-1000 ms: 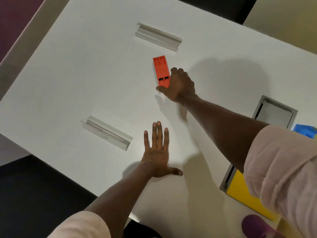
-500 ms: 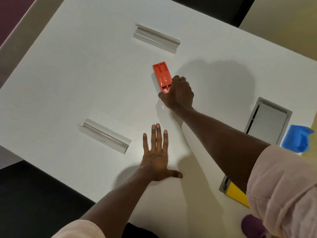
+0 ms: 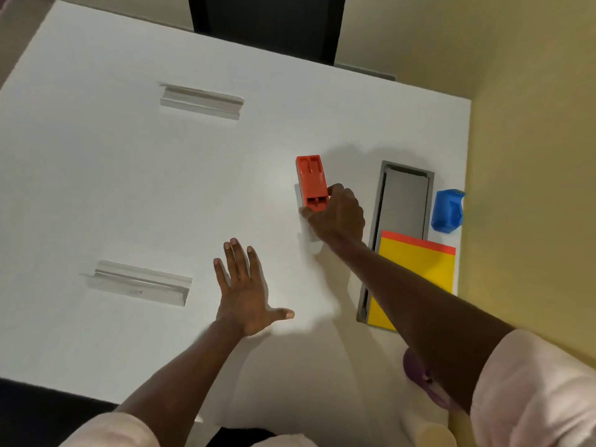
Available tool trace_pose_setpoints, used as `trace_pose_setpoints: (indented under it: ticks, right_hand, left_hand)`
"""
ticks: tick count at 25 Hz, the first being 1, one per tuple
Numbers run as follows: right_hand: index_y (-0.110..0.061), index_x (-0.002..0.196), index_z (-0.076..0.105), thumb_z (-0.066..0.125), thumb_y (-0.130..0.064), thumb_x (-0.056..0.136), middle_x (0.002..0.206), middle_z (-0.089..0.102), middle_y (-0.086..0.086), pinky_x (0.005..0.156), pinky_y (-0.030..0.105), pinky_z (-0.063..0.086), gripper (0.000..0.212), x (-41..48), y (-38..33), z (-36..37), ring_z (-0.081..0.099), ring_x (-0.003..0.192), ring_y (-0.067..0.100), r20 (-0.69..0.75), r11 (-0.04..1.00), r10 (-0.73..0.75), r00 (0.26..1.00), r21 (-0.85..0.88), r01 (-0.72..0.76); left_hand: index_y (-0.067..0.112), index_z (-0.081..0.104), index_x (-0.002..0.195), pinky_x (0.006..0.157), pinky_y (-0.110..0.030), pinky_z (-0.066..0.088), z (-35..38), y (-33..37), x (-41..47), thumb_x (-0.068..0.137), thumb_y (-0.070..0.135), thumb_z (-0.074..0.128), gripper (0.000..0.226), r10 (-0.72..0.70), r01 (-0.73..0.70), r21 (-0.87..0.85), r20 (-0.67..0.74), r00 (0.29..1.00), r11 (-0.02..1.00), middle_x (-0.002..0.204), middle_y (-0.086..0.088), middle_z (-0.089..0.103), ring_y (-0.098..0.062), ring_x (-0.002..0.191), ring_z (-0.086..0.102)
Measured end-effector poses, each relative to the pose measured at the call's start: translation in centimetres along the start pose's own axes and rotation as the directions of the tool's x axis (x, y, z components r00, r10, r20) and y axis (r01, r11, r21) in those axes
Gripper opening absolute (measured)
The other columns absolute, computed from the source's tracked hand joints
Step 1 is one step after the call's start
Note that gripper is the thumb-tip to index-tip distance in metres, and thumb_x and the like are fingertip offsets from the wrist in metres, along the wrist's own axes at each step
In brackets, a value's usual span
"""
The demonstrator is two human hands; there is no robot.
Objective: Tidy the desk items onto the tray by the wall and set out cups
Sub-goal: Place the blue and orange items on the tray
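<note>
Furthest out from our left hand [image 3: 246, 293] lie two clear plastic holders, one [image 3: 139, 283] just beside it on its outer side and the other [image 3: 200, 100] well beyond its fingertips, both flat on the white desk [image 3: 96, 188]. That hand lies palm down on the desk with fingers spread and thumb out, holding nothing (it looks like a brace while we lean). Between our two hands the desk is bare. Our right hand [image 3: 338, 214] is closed around the near end of the orange stapler [image 3: 311, 182], thumb on one side and fingers curled over the other; whether the stapler is lifted or only resting on the desk we cannot quite tell from this angle. Just beyond the right hand on its outer side sits the grey tray [image 3: 404, 201] by the yellow wall, with a yellow pad [image 3: 419, 272] overlapping its near end and a blue tape dispenser [image 3: 447, 210] at its far edge. We judge the step in hand to be carrying the stapler to the tray. The next move calls for a short sideways shift over the tray rim, then setting it into the bare far part, clear of the pad. A purple object [image 3: 419, 375] shows under our right forearm.
</note>
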State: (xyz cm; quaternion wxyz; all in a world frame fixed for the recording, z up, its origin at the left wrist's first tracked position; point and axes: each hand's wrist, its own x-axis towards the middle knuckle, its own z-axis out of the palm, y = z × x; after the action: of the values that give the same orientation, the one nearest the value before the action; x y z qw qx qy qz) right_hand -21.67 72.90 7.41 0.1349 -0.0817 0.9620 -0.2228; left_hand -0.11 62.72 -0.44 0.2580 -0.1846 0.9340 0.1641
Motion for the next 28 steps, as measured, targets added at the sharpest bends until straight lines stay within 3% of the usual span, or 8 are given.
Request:
trace_pose_setpoints:
  ticks: [4,10,12,18,22,28]
  right_hand:
    - [-0.012,0.121,0.060,0.083,-0.058,0.076,0.111,0.067,0.009,0.080,0.037,0.059,0.068,0.9,4.9,-3.1,0.069,0.096,0.028,-0.068,0.993,0.119,0.991,0.005,-0.118]
    - [-0.010,0.123,0.058,0.081,-0.061,0.078,0.114,0.067,0.011,0.076,0.034,0.056,0.072,2.4,7.9,-4.3,0.069,0.100,0.030,-0.073,0.989,0.142,0.987,-0.042,-0.145]
    - [-0.010,0.121,0.058,0.081,-0.058,0.080,0.113,0.067,0.011,0.072,0.032,0.051,0.068,4.5,14.9,-8.8,0.069,0.100,0.029,-0.179,0.946,0.318,0.931,-0.004,-0.323]
    - [-0.010,0.116,0.059,0.083,-0.056,0.079,0.109,0.068,0.011,0.072,0.031,0.049,0.063,5.5,15.6,-7.4,0.069,0.098,0.028,-0.175,0.965,0.252,0.952,-0.025,-0.260]
    - [-0.008,0.120,0.059,0.084,-0.059,0.078,0.114,0.067,0.013,0.080,0.037,0.056,0.070,6.5,16.2,-6.7,0.068,0.103,0.030,-0.140,0.958,0.267,0.953,-0.068,-0.278]
    - [-0.007,0.122,0.059,0.083,-0.057,0.079,0.116,0.067,0.014,0.080,0.036,0.055,0.071,7.0,16.4,-5.8,0.068,0.104,0.030,-0.131,0.947,0.283,0.950,-0.119,-0.298]
  left_hand:
    - [0.002,-0.020,0.166,0.127,-0.075,-0.012,-0.2,4.0,-0.7,0.076,0.103,0.042,0.148,0.249,-0.249,0.013,-0.034,0.968,0.969,0.169,-0.027,-0.038,-0.044,0.158,-0.037]
    - [0.008,-0.031,0.162,0.128,-0.074,-0.010,1.2,7.5,-0.1,0.066,0.094,0.066,0.162,0.276,-0.281,0.035,0.092,0.957,0.959,0.165,-0.027,-0.046,-0.045,0.154,-0.045]
    - [0.011,-0.033,0.162,0.127,-0.072,-0.012,1.3,11.9,3.5,0.060,0.096,0.067,0.166,0.396,-0.412,0.104,0.143,0.907,0.905,0.165,-0.025,-0.046,-0.043,0.154,-0.045]
    - [0.015,-0.029,0.165,0.126,-0.068,-0.020,2.5,9.7,3.3,0.051,0.103,0.065,0.172,0.334,-0.356,0.105,0.182,0.925,0.929,0.170,-0.022,-0.040,-0.042,0.157,-0.040]
    - [0.016,-0.024,0.167,0.123,-0.055,-0.028,2.6,9.8,3.7,0.048,0.102,0.068,0.173,0.308,-0.323,0.063,0.175,0.935,0.944,0.172,-0.021,-0.036,-0.041,0.159,-0.037]
    - [0.018,-0.026,0.166,0.125,-0.069,-0.018,2.6,9.8,3.7,0.047,0.101,0.068,0.173,0.312,-0.326,0.063,0.173,0.934,0.943,0.171,-0.020,-0.039,-0.040,0.159,-0.038]
